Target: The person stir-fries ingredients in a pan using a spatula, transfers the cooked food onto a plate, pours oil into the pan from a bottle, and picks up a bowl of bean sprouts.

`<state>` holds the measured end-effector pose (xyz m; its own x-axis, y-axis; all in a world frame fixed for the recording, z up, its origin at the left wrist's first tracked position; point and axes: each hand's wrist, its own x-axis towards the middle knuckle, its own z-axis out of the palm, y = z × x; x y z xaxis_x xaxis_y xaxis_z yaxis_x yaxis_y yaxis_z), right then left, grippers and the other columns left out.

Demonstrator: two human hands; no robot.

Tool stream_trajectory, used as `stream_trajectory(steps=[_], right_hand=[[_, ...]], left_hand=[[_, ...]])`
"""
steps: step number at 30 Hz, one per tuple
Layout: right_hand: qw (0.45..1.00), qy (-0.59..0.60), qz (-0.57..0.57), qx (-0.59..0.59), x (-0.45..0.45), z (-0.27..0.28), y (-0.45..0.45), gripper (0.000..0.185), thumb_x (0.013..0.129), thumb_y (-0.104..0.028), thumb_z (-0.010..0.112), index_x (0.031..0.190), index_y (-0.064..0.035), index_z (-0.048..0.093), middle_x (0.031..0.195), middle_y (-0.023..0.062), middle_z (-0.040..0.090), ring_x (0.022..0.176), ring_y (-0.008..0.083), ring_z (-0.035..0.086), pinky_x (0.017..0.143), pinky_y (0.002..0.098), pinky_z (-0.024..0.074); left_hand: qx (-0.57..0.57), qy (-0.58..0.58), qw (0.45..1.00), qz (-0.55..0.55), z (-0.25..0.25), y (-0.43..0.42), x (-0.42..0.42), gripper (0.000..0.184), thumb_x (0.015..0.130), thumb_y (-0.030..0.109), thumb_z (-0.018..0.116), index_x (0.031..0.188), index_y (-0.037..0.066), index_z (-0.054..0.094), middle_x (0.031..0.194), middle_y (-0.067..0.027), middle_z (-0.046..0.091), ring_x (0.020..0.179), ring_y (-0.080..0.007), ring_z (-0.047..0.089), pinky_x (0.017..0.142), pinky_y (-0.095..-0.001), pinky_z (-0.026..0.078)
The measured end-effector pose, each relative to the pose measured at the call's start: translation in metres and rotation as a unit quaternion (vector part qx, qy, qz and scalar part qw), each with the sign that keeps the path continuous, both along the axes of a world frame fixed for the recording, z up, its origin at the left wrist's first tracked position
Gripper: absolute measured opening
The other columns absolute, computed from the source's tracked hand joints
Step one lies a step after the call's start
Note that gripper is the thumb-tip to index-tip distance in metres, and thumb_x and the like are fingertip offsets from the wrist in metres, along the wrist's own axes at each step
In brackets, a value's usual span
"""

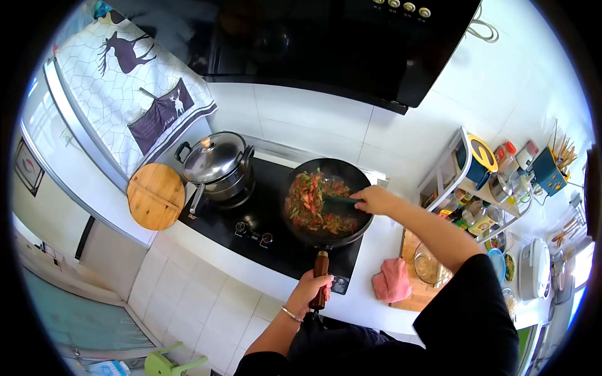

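A dark wok [300, 233] rests on the right side of the black glass stove [271, 262], with chopped red, green and brown food [308, 199] inside. My left hand [307, 291] is wrapped round the wok's brown wooden handle [321, 266], which points towards me. Over the wok's right rim, my right hand [375, 200] grips a dark green utensil [342, 200]; its far end is among the food.
A lidded steel pot [216, 164] sits on the stove's left side, beside a round wooden board [155, 197]. To the right are a pink cloth [392, 281], a cutting board [411, 250] with a glass bowl [429, 266], and a condiment rack [467, 150]. A range hood [313, 50] hangs above.
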<state>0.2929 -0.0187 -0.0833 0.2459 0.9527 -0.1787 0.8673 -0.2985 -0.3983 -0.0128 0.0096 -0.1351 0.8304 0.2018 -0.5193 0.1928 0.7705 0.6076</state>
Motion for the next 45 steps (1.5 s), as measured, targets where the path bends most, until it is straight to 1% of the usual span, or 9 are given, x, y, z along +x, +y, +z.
stream_trajectory(steps=[3,9,15,19,25,27,32,38,45], right_hand=[[0.981,-0.158,0.085,-0.071,-0.021,0.074,-0.005,0.030,0.079,-0.024,0.060,0.107,-0.0151,0.064,0.094,0.0157,0.064,0.089,0.0328,0.060,0.074,0.0436,0.0481],[0.908,-0.287,0.116,-0.283,0.048,0.075,0.024,0.021,0.076,-0.023,0.063,0.089,-0.0068,0.065,0.069,0.0118,0.062,0.060,0.0264,0.061,0.054,0.0376,0.0480],[0.837,0.379,-0.080,-0.386,0.005,0.051,0.038,0.017,0.085,-0.023,0.057,0.079,-0.0069,0.056,0.060,-0.0024,0.049,0.044,0.0023,0.040,0.035,0.0150,0.0310],[0.814,0.428,-0.166,-0.357,0.030,0.082,0.039,0.017,0.087,-0.020,0.055,0.084,-0.0031,0.055,0.064,-0.0013,0.052,0.042,0.0012,0.036,0.032,0.0146,0.0288],[0.882,0.052,-0.160,-0.441,0.074,0.058,0.047,0.017,0.080,-0.017,0.061,0.075,-0.0014,0.060,0.067,0.0066,0.060,0.045,0.0133,0.051,0.037,0.0246,0.0398],[0.914,-0.297,0.027,-0.275,0.081,0.028,0.062,0.016,0.075,-0.016,0.062,0.079,-0.0004,0.065,0.073,0.0139,0.063,0.062,0.0273,0.062,0.053,0.0371,0.0488],[0.953,-0.235,0.189,-0.013,0.050,0.060,0.097,0.027,0.077,-0.026,0.062,0.098,-0.0089,0.064,0.080,0.0127,0.064,0.078,0.0336,0.060,0.070,0.0444,0.0471],[0.808,-0.351,0.470,-0.056,0.009,0.122,0.088,0.026,0.083,-0.024,0.055,0.108,-0.0169,0.060,0.082,0.0083,0.061,0.077,0.0293,0.061,0.065,0.0419,0.0472],[0.873,-0.364,0.171,-0.276,0.045,0.128,0.064,0.019,0.079,-0.027,0.061,0.076,-0.0090,0.066,0.071,0.0095,0.064,0.069,0.0233,0.063,0.056,0.0376,0.0477]], left_hand=[[0.003,-0.003,1.000,-0.011,0.001,0.004,-0.004,0.016,0.083,0.010,0.058,0.082,0.007,0.043,0.063,-0.0003,0.048,0.050,-0.0082,0.049,0.044,-0.0239,0.043],[-0.007,-0.009,1.000,-0.017,0.003,0.005,-0.004,0.017,0.083,0.011,0.060,0.083,0.007,0.043,0.065,-0.0002,0.048,0.052,-0.0080,0.050,0.046,-0.0245,0.045],[0.006,-0.001,1.000,-0.005,0.000,0.004,-0.002,0.016,0.083,0.012,0.059,0.078,0.005,0.045,0.061,-0.0018,0.049,0.047,-0.0107,0.049,0.044,-0.0266,0.045],[0.008,0.001,1.000,-0.013,0.002,0.006,-0.005,0.017,0.083,0.013,0.059,0.077,0.005,0.045,0.060,-0.0018,0.049,0.047,-0.0107,0.049,0.044,-0.0265,0.045],[0.013,0.007,0.999,-0.035,-0.001,0.010,-0.004,0.016,0.084,0.013,0.058,0.082,0.007,0.044,0.062,-0.0003,0.047,0.051,-0.0087,0.049,0.046,-0.0244,0.044],[0.032,0.006,0.999,-0.041,-0.002,0.012,-0.005,0.018,0.083,0.015,0.059,0.075,0.006,0.046,0.058,-0.0021,0.049,0.045,-0.0112,0.049,0.044,-0.0259,0.044],[0.048,0.037,0.996,-0.065,0.005,0.025,-0.007,0.017,0.084,0.014,0.058,0.076,0.006,0.046,0.058,-0.0016,0.049,0.046,-0.0106,0.049,0.043,-0.0251,0.043],[0.055,0.037,0.996,-0.059,0.007,0.022,-0.007,0.017,0.084,0.016,0.059,0.077,0.006,0.047,0.058,-0.0017,0.049,0.046,-0.0101,0.049,0.043,-0.0249,0.044],[0.031,0.035,0.997,-0.057,0.008,0.021,-0.008,0.016,0.084,0.014,0.059,0.081,0.006,0.045,0.062,-0.0005,0.048,0.050,-0.0085,0.050,0.044,-0.0241,0.045]])
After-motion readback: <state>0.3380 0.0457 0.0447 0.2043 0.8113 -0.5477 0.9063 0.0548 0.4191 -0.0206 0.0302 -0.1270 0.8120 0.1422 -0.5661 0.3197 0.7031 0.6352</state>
